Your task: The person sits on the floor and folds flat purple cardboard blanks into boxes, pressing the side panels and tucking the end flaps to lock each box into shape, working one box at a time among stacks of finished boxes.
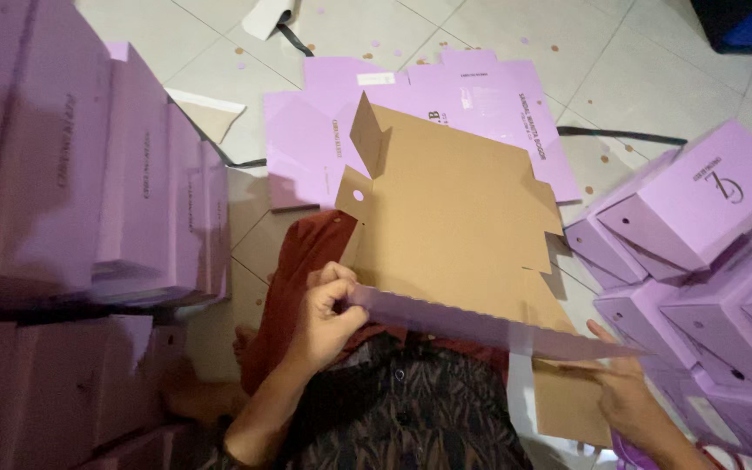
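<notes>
Far left: stacks of folded lilac boxes stand on the tiled floor; they rise close beside the person's left side.

Left hand: forearm rises from the lower edge of the view, angled up and to the right; wrist bent inward; fingers curled shut, pinching the left end of the raised lilac flap between thumb and forefinger.

Centre: the flat cardboard box blank lies across the person's lap, brown inner face up, lilac outer face down; its near flap is folded up toward the person; a small tab at the far left corner stands upright; more flat lilac blanks lie on the floor just beyond it.

Right hand: forearm enters from the lower right corner; palm down, fingers extended and narrow, resting against the right end of the same flap and the brown panel below it; a firm grip cannot be told.

Far right: a pile of assembled lilac boxes, some tilted, near the right hand.
</notes>
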